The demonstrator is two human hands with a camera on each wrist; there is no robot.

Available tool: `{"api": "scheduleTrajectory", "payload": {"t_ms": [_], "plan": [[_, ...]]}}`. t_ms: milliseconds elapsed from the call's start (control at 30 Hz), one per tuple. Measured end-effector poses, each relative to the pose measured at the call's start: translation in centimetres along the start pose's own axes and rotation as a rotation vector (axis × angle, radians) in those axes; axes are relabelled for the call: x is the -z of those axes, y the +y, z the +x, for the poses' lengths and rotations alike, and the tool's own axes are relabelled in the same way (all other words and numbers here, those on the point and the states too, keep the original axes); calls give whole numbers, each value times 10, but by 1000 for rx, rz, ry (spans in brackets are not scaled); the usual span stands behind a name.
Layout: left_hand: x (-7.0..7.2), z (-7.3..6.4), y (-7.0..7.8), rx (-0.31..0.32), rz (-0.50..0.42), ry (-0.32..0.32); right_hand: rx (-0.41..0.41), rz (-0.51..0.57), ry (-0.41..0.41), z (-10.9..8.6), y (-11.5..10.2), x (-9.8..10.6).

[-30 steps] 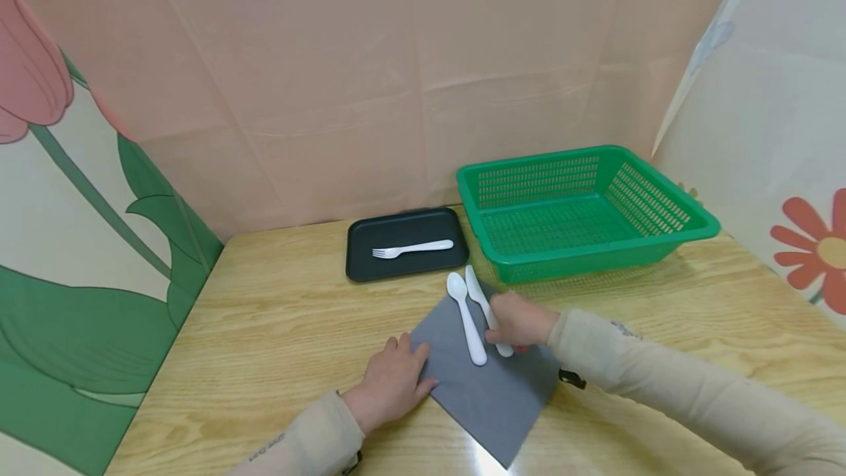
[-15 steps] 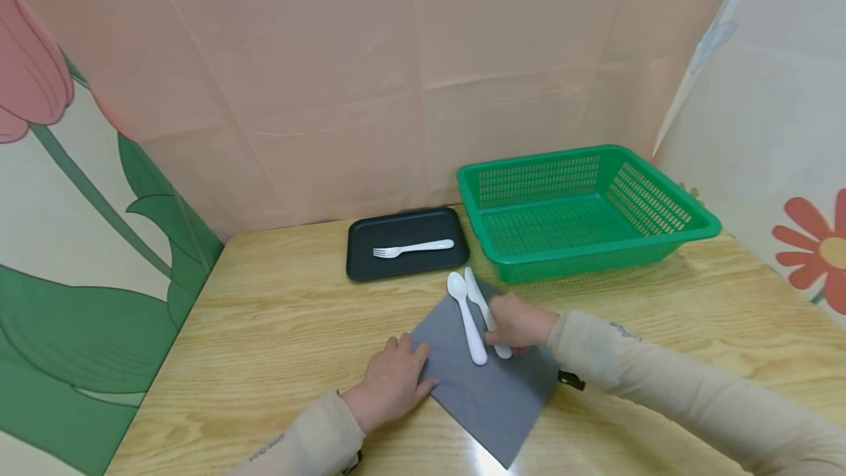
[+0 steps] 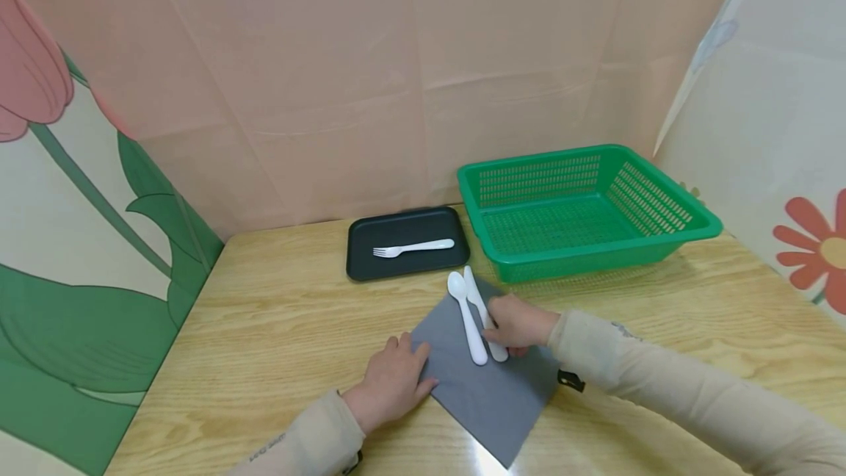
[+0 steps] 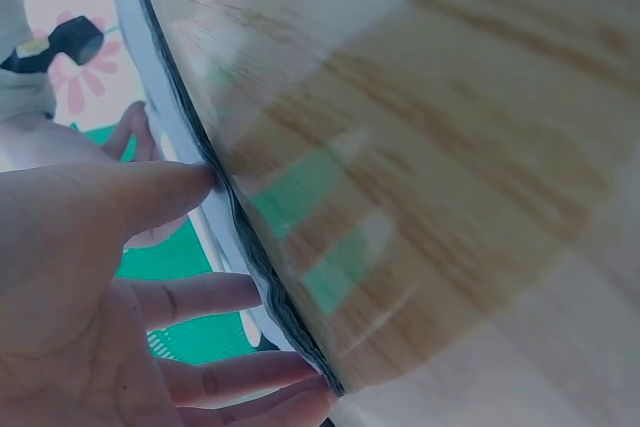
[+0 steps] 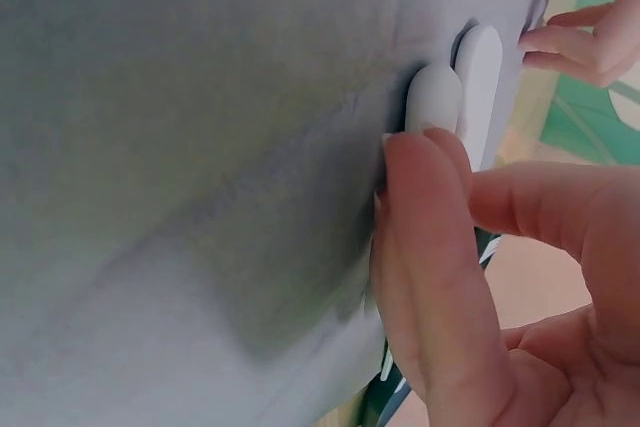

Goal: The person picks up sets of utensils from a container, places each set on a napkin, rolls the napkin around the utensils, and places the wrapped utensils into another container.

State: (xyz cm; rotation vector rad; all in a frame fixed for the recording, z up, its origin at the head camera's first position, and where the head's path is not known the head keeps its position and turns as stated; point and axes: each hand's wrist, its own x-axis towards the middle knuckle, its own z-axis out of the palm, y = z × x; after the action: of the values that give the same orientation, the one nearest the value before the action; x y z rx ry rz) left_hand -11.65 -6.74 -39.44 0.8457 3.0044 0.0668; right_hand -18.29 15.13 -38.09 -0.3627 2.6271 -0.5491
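A folded grey cloth napkin lies turned cornerwise on the table. On it rest a white spoon and, just to its right, a white knife, both with handles toward me. My right hand pinches the knife's handle between thumb and fingers; in the right wrist view the handle end sticks out past the fingertips, close beside the spoon's handle. My left hand touches the napkin's left edge, its fingers fairly straight along the napkin edge in the left wrist view.
Behind the napkin sits a black tray with a white fork lying on it. To its right stands a green plastic basket with slotted walls. A pink cloth backdrop hangs behind the wooden table.
The knife's handle end has shifted slightly left toward the spoon, with my right hand on it. The left hand, napkin and spoon have stayed in place.
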Motion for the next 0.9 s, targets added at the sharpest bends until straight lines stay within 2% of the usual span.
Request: {"api": "scheduleTrajectory", "payload": {"t_ms": [600,900], "plan": [[-3,0,0,-1,30,24,-1,6,0,-3,-4,2],[-3,0,0,0,24,11,2,11,-1,-1,-2,1]]}}
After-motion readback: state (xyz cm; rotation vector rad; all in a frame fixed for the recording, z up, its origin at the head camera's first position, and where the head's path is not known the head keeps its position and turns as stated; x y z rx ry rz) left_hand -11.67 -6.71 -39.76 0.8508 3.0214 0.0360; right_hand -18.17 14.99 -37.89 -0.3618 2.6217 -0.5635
